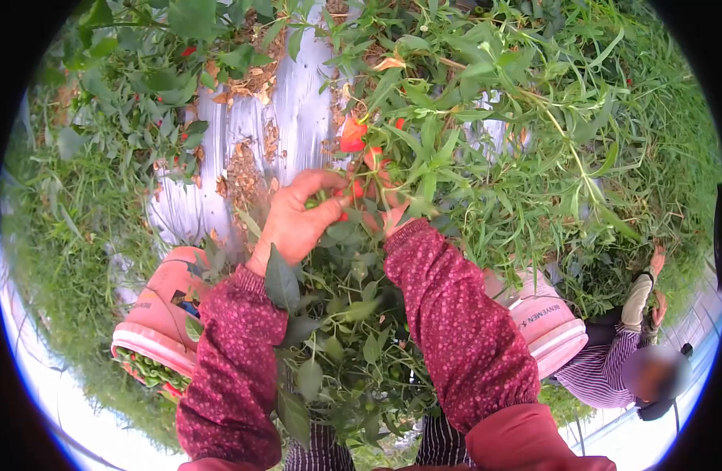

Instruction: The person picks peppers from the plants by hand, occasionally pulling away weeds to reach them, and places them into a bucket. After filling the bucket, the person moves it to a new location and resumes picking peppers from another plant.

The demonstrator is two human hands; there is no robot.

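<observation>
Far left, a pink bucket (169,302) sits in the weeds, with green peppers (149,367) showing at its rim. Next comes the left hand (294,220), dark red sleeve behind it, its grip closed around a bunch of pepper stems (322,202). A red pepper (353,135) hangs just above, beside the silver mulch film (298,118). The right hand (388,216) is buried in the foliage (only its heel shows), so I cannot tell whether that grip is closed or apart. Further right there's a second pink bucket (545,318), then a co-worker (612,361) in a striped shirt, bent low among the plants.
</observation>
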